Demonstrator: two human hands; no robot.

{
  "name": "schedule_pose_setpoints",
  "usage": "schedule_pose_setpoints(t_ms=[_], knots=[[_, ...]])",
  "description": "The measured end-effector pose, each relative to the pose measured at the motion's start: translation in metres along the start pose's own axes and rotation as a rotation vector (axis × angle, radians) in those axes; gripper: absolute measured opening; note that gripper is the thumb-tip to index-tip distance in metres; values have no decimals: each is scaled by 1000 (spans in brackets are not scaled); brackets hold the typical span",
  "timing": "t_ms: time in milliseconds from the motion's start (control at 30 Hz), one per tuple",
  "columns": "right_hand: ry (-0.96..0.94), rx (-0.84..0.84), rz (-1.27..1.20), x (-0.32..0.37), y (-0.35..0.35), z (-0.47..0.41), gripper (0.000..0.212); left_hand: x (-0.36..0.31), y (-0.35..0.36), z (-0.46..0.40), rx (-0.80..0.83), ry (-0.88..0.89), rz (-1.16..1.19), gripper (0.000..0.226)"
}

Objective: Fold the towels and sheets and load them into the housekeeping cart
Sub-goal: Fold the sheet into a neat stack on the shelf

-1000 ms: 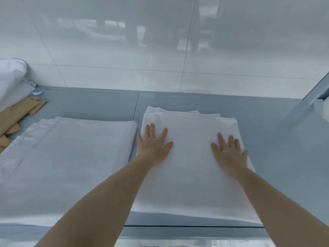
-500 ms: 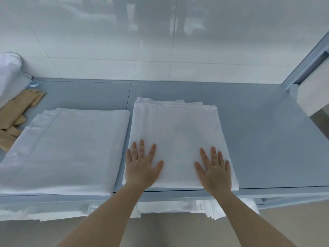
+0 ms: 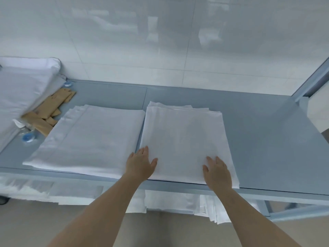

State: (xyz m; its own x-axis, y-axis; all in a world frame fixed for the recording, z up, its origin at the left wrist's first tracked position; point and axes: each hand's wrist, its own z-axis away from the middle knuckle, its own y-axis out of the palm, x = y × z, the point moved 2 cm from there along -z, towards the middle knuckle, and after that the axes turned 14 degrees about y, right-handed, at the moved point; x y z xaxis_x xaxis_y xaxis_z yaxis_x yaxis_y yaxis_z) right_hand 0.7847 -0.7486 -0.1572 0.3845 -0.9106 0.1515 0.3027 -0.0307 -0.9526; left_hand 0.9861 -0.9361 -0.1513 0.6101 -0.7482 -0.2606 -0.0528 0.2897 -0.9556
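A folded white sheet (image 3: pixel 185 138) lies on the top shelf of the grey-blue cart (image 3: pixel 267 139), right of centre. My left hand (image 3: pixel 140 164) rests flat on its near left corner, fingers straight. My right hand (image 3: pixel 217 171) lies flat on its near right part, close to the shelf's front edge. A second, wider folded white sheet (image 3: pixel 92 138) lies beside it on the left, their edges nearly touching.
A white pillow-like bundle (image 3: pixel 21 86) sits at the far left, with brown paper packets (image 3: pixel 51 111) and small blue-capped bottles (image 3: pixel 28 138) beside it. More white linen (image 3: pixel 178 202) lies on the lower shelf. A white tiled wall stands behind the cart.
Both hands have slid back along the right sheet from its middle to its near edge. The view has pulled back, so the lower shelf and the floor show.
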Motion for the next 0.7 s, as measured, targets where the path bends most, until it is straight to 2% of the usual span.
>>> schedule_pose_setpoints(t_ms=[133,367,700], knots=[[-101,-65,-98,24,-13,16,44,9,-17,25,-87,-71,16,66],[-208,-45,-187,79,-20,43,41,48,-46,51,-202,-171,59,64],[-265,-49,-166,168,6,79,40,140,-68,65,-257,-180,75,64]])
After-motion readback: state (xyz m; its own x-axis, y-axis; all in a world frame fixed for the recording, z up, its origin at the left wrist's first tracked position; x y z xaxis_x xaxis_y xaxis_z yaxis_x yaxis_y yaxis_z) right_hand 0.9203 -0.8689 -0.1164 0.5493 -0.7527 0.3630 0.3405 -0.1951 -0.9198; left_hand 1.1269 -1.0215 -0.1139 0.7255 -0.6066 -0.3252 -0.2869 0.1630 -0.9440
